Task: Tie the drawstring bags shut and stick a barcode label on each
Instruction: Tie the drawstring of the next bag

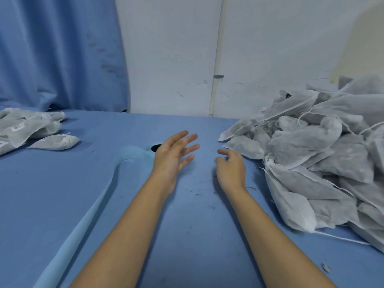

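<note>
A large heap of white drawstring bags (324,154) with dark filling lies on the right of the blue table (83,194). A smaller pile of bags (27,127) sits at the far left, and one of them carries a white barcode label (17,127). My left hand (174,154) hovers over the table's middle with its fingers spread and holds nothing. My right hand (230,165) is beside it, fingers loosely curled and empty, a short way left of the nearest bag (243,146) in the heap.
A blue curtain (58,53) hangs at the back left and a white wall (176,55) with a pipe stands behind the table. A dark hole (155,146) and a raised light-blue fold (83,221) mark the tablecloth. Small dark crumbs lie scattered near my arms.
</note>
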Demonstrator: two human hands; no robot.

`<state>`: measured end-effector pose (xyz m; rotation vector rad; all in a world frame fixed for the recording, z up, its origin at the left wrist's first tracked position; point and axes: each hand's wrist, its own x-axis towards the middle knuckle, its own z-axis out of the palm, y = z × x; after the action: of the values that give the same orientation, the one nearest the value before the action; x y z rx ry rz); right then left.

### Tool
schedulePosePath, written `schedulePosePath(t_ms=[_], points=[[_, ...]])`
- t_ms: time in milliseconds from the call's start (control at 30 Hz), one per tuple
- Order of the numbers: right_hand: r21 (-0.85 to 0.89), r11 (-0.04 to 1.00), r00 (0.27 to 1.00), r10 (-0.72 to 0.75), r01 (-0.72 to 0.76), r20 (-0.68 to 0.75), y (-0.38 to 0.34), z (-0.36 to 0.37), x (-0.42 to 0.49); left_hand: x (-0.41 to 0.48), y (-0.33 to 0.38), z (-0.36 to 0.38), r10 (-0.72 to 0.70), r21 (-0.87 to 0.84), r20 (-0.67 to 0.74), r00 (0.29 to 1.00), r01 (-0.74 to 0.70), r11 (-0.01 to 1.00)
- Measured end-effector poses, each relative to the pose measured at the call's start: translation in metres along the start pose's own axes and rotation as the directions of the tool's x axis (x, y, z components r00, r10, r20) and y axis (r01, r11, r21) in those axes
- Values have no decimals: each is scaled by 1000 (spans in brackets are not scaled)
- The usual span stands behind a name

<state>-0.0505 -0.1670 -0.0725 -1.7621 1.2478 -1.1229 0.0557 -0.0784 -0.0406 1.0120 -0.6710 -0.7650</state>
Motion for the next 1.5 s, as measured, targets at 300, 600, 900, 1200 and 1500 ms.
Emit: schedulePosePath(t_ms=[300,600,900,1200,1500], points=[[-762,647,997,44,18,61,21,-15,39,17,-10,29,-39,98,-30,999,42,994],[-841,517,986,-49,162,160,27,-20,38,17,-25,24,-79,118,-81,994,89,989],[157,978,990,128,-136,60,-16,-3,21,7,-24,18,-115,259,-121,986,143,955],[681,562,883,307,-470,356,-24,-2,-13,-3,-36,7,-79,381,-88,993,107,918],[583,745,933,150,-325,328,-22,5,-22,-5,-42,6,74,644,-101,992,8,765]])
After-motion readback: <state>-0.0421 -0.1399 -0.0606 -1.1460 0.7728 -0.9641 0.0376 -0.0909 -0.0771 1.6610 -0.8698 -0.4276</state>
